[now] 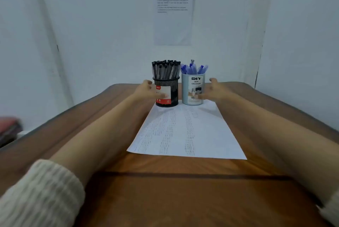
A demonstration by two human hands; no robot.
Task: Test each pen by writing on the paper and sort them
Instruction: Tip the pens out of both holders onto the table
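Observation:
A black mesh cup [173, 96] full of black-capped pens [166, 69] stands at the far end of a white sheet of paper [185, 133] covered with columns of pen marks. Beside it on the right stands a pale blue cup [189, 87] holding blue pens [194, 69]. My left hand [148, 90] reaches to the left side of the black cup, fingers spread, thumb across its label. My right hand [213, 90] is spread at the right side of the blue cup. Neither hand clearly grips a cup.
The brown wooden table [165, 190] runs up to a white wall, where a printed sheet [173, 16] hangs. A red and dark object [9, 129] lies off the table's left edge. Cream knitted sleeves cover my upper forearms.

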